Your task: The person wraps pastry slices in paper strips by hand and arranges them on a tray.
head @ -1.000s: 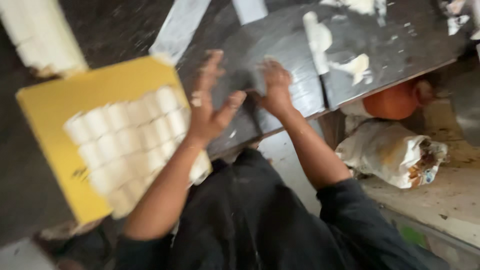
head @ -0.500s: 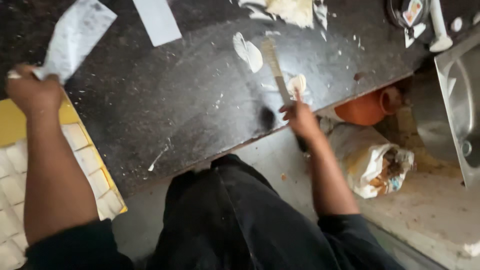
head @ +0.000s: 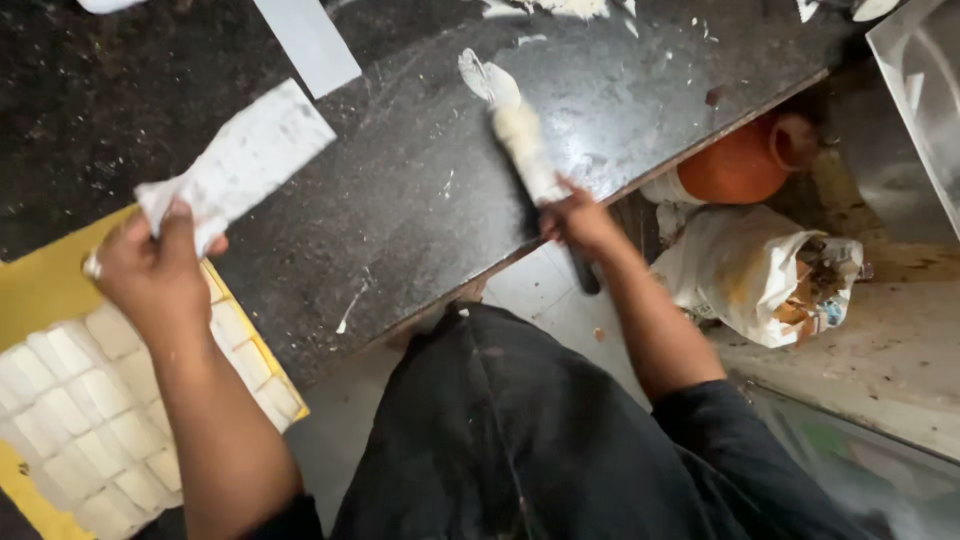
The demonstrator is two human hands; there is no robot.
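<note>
My left hand (head: 155,270) grips one end of a white, smeared strip of paper or plastic (head: 240,160), held up over the dark stone counter (head: 400,210). My right hand (head: 580,222) is closed on the dark handle of a knife (head: 530,150). Its blade is coated in white paste and lies flat on the counter near the front edge. A lump of white paste (head: 485,78) sits at the blade's tip.
A yellow tray (head: 40,290) with several white cut blocks (head: 90,420) lies at the left. Another white strip (head: 308,42) rests on the counter. Below the counter stand an orange clay pot (head: 740,165) and a white bag of waste (head: 750,270). A metal sink (head: 925,90) is at right.
My left hand lifted the white strip away from the counter and now holds it lower and nearer. My right hand took hold of the knife and laid the blade on the counter.
</note>
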